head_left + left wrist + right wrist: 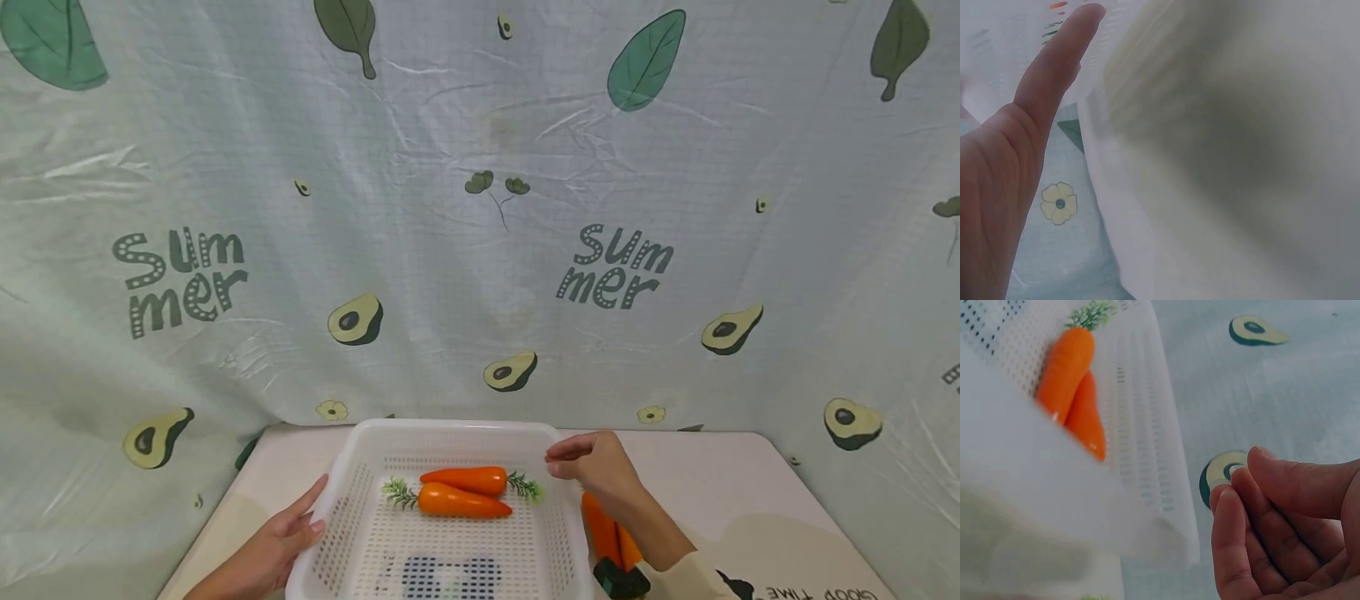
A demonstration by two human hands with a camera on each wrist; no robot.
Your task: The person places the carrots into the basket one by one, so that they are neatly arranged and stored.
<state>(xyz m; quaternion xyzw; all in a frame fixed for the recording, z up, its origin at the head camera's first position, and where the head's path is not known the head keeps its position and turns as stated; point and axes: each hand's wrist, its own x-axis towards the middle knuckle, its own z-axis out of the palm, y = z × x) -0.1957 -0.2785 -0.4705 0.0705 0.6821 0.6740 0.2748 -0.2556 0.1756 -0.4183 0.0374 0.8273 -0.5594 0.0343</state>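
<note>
A white perforated plastic basket (pixel 551 533) sits at the front of the table. Two orange carrots with green leafy tops lie in it, the nearer carrot (pixel 465 502) and the farther carrot (pixel 468 478) pointing opposite ways. At the basket's left side, my left hand (pixel 279 533) grips the rim with thumb and fingers; the left wrist view shows one digit (pixel 1060 62) over the mesh. My right hand (pixel 596 467) hovers by the right rim. Its fingers curve loosely with the thumb near the fingertips (pixel 1227 499), and nothing shows between them.
Right of the basket, partly behind my right forearm, lie long orange pieces (pixel 600 527) with a dark green end (pixel 621 579). Dark lettering (pixel 821 593) is printed on the pale table (pixel 720 492). A curtain (pixel 450 267) with avocado prints hangs behind and beside the table.
</note>
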